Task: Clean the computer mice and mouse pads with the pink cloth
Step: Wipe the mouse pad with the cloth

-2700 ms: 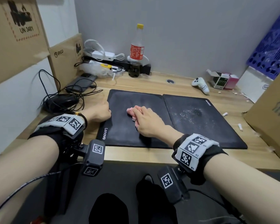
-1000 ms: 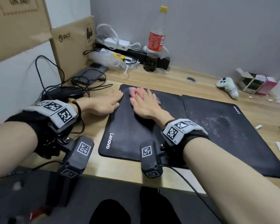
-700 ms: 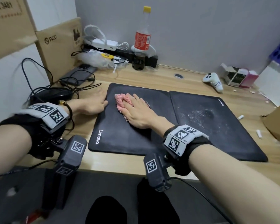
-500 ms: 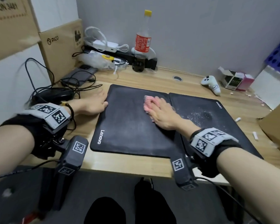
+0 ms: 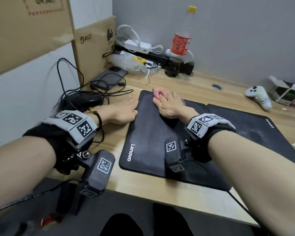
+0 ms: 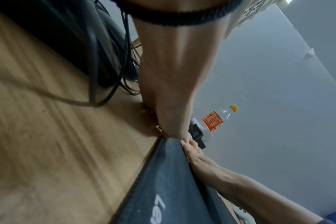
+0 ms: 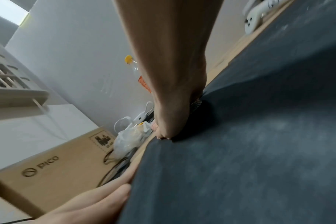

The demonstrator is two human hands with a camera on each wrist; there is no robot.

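Note:
Two black mouse pads lie side by side on the wooden desk: the left pad [image 5: 148, 133], marked Lenovo, and the right pad [image 5: 255, 132], dusted with white specks. My right hand [image 5: 169, 106] presses the crumpled pink cloth [image 5: 157, 95] flat onto the far left corner of the left pad, and the cloth peeks out past the fingers. My left hand [image 5: 124, 109] lies flat on the desk against the pad's left edge. A black mouse [image 5: 85, 101] sits under tangled cables at the far left. In the right wrist view, a bit of the cloth [image 7: 154, 126] shows under the right hand [image 7: 173, 113].
At the back stand a cola bottle [image 5: 181, 43], chargers and a plastic bag [image 5: 128, 63]. Cardboard boxes [image 5: 92, 46] line the left wall, with a phone [image 5: 107, 77] beside them. A white controller [image 5: 259, 96] and a small open box [image 5: 286, 91] sit far right.
My right hand has swept the cloth from the seam between the pads back to the left pad's far left corner. The left hand has stayed at the pad's edge.

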